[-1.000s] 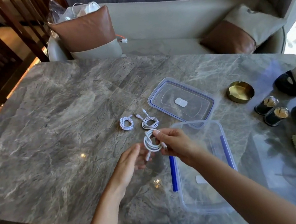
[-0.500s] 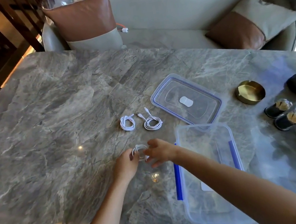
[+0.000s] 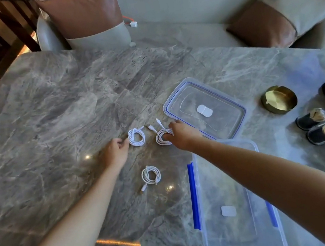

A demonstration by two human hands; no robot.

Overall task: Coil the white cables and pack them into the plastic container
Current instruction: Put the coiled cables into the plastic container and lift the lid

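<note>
Desk (image 3: 50,119): carries everything.
Plastic container (image 3: 235,239): open, empty, under your right forearm; lid (image 3: 204,107) beyond.
Right hand (image 3: 180,135): pinching middle coil (image 3: 163,137).
Left hand (image 3: 115,152): touching left coil (image 3: 136,137), grip unclear.
Near coil (image 3: 150,175): lying free.
Lift whole bundles so loops hold.

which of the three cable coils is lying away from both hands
The nearest coil, alone on the table left of the container. The left hand is at the far-left coil and the right hand grips the far-right coil.
</note>
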